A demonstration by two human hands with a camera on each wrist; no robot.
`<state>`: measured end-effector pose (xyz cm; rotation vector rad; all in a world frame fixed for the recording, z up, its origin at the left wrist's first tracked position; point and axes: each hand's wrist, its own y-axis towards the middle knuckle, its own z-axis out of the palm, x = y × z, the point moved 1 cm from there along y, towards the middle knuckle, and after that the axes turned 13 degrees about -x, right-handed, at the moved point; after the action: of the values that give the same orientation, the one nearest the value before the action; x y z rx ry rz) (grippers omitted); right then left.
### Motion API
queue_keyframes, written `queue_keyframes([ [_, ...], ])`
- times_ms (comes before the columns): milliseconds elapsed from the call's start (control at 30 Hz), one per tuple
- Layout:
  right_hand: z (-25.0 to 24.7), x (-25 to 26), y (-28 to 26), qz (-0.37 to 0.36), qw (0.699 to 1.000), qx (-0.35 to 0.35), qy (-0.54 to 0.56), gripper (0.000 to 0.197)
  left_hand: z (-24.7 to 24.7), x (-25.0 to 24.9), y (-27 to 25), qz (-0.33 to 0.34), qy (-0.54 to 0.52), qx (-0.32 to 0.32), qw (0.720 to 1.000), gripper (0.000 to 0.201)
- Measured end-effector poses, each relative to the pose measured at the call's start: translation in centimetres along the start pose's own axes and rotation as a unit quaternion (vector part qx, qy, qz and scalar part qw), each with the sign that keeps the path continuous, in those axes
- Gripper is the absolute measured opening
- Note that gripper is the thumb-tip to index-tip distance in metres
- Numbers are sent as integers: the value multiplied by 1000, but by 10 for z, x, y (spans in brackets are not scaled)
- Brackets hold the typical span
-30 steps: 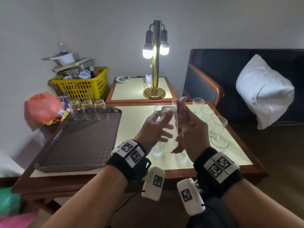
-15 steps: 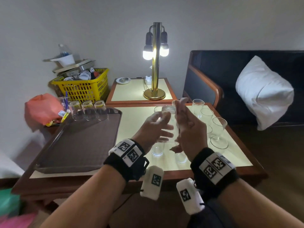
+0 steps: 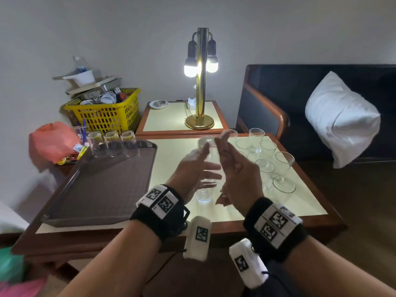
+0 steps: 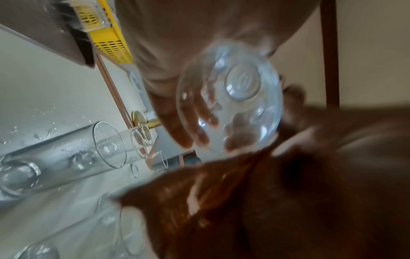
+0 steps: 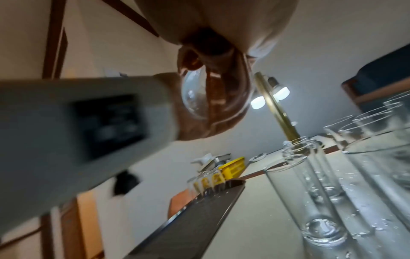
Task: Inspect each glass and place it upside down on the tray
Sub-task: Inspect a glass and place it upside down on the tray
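Glass first: from the head view the clear tall glass tumbler (image 3: 211,161) is still raised over the cream-topped desk (image 3: 171,159), pressed between the left hand (image 3: 194,170) and right hand (image 3: 234,174), both grips' fingers straight, barely shifted from a second ago. Left wrist view: its round base (image 4: 242,84) faces the camera. Right wrist view: blurred, the brown tray (image 5: 199,219) below.
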<state>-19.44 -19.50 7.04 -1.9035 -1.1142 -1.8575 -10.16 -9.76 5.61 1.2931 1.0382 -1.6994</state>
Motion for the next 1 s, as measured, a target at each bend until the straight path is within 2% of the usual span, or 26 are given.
queue_keyframes([
  [67,-1,1,3,12,1000,-6,17,42,0,1,2,38,23,-17,999,58],
  [133,5,2,-9,-2,999,33,17,45,-2,-1,6,64,0,-60,996,66],
  [200,6,1,-14,-3,999,40,22,44,-4,-2,3,35,-14,-40,998,64],
  [267,2,-2,-1,17,1000,3,20,42,-3,-3,1,19,24,8,999,58],
  [333,2,0,1,14,1000,-5,18,43,-2,-2,2,48,25,-19,998,65],
  [400,6,5,-10,-33,999,24,-6,46,-1,-3,3,69,-22,-63,995,67],
  [467,6,5,-11,-47,998,28,-19,47,-2,-2,3,27,-39,-27,999,69],
  [533,1,4,3,-13,1000,-3,-5,43,-1,-4,0,10,7,16,1000,67],
  [600,0,7,4,-11,1000,-8,2,43,0,-3,1,40,12,-15,999,69],
  [667,5,8,-8,-34,999,29,-2,45,-1,-4,2,53,-30,-61,996,74],
  [733,6,5,-8,-24,999,28,-3,44,-2,0,1,25,-35,-32,999,70],
  [800,0,2,4,9,1000,-3,5,42,-1,1,0,30,17,10,999,64],
  [867,0,5,3,10,1000,-2,12,41,-1,-1,1,57,25,-29,998,68],
  [933,6,7,-9,-18,999,33,11,40,-1,-3,3,65,-23,-66,995,70],
  [1000,6,6,-8,-24,999,27,-2,40,-3,-3,1,22,-33,-24,999,63],
])
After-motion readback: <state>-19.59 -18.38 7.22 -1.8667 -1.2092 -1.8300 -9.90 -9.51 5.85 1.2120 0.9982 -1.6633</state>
